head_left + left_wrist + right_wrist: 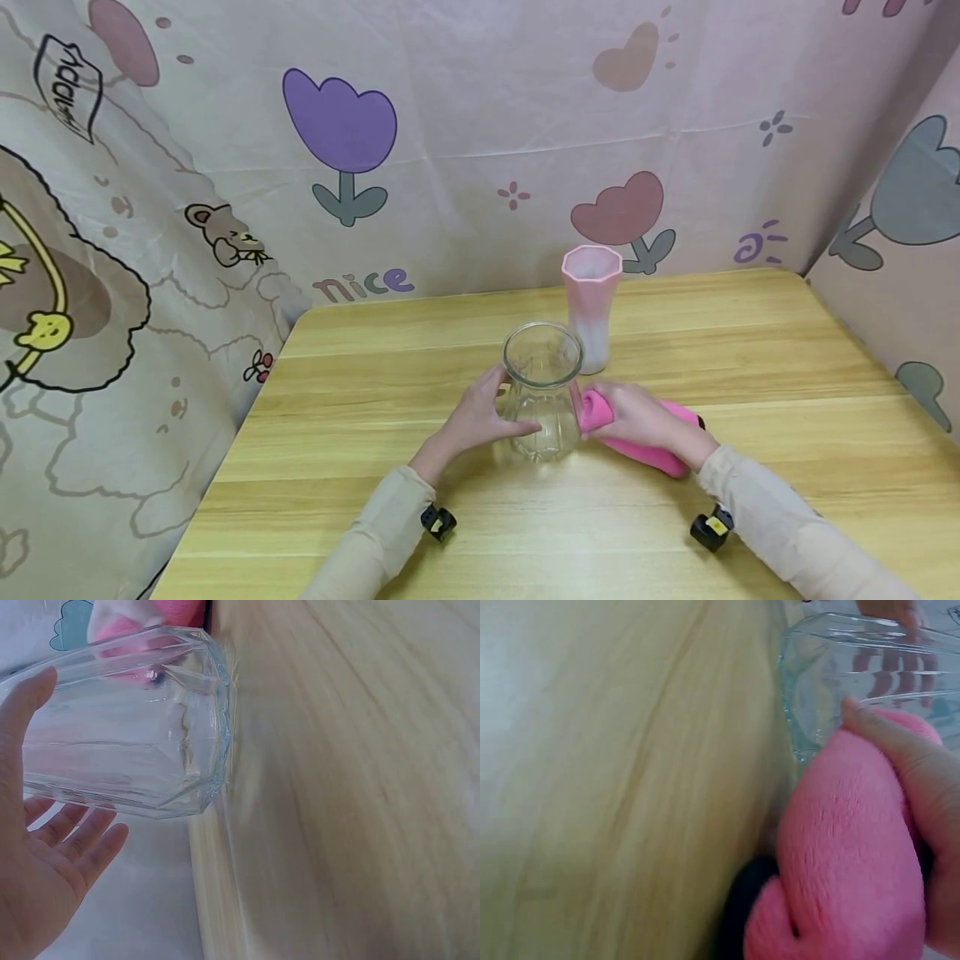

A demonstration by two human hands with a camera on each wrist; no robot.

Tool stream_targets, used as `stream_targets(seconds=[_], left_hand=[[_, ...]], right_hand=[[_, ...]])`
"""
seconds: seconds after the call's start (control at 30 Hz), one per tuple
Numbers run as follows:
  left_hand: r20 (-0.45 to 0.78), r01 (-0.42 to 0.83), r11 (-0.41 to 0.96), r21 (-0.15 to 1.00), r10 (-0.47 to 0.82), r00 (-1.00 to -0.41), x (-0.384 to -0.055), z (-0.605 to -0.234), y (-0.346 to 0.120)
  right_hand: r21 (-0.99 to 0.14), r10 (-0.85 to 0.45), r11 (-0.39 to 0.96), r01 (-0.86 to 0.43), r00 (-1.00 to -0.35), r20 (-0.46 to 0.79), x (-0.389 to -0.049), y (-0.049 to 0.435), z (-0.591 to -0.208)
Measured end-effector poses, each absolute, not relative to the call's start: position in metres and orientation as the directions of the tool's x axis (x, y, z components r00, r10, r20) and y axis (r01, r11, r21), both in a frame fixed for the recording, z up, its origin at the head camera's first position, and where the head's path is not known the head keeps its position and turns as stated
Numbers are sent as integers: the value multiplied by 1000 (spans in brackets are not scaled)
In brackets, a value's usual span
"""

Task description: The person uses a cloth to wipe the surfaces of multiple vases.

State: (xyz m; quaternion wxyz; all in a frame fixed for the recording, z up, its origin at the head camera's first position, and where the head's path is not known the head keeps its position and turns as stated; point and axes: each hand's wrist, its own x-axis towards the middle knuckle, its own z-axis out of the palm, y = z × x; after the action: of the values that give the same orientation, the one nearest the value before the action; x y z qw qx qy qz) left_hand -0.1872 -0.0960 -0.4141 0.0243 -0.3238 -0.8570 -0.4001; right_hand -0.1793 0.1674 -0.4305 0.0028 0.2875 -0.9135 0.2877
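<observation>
A clear glass vase (546, 421) with a round rim and faceted sides stands upright on the wooden table. My left hand (477, 414) is spread around its left side, thumb across the front and straight fingers behind. In the left wrist view, the fingertips (109, 844) extend past the edge of the glass. Bunched in my right hand (633, 414) is a fuzzy pink cloth (847, 840) with dark edging. One end of the cloth is right at the vase's right side; the rest trails under the hand to the tabletop.
Just behind the glass vase stands a tall pink-and-white vase (592, 308) with an angular rim. The light wood table (375, 350) meets a printed fabric backdrop (465, 125) at the back, with fabric also along both sides.
</observation>
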Motion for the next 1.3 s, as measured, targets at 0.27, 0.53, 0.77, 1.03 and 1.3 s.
stream_targets(seconds=[0.27, 0.53, 0.77, 1.03, 1.3], left_hand=[[303, 570, 471, 673, 527, -794, -189, -417, -94], [297, 564, 472, 677, 527, -796, -189, -417, -95], [271, 543, 483, 686, 524, -808, -189, -414, -94], [259, 537, 487, 689, 527, -809, -188, -414, -95], [259, 543, 486, 684, 535, -804, -188, -413, -95]], right_hand=[[-483, -553, 675, -558, -816, 171, -179, 169, -437], [-738, -482, 498, -456, -853, 202, -180, 172, -427], [-816, -371, 389, -427, -883, 286, -176, 161, -409], [-844, -233, 359, -397, -914, 331, -172, 150, -388], [-859, -166, 351, -372, -928, 334, -166, 152, -373]])
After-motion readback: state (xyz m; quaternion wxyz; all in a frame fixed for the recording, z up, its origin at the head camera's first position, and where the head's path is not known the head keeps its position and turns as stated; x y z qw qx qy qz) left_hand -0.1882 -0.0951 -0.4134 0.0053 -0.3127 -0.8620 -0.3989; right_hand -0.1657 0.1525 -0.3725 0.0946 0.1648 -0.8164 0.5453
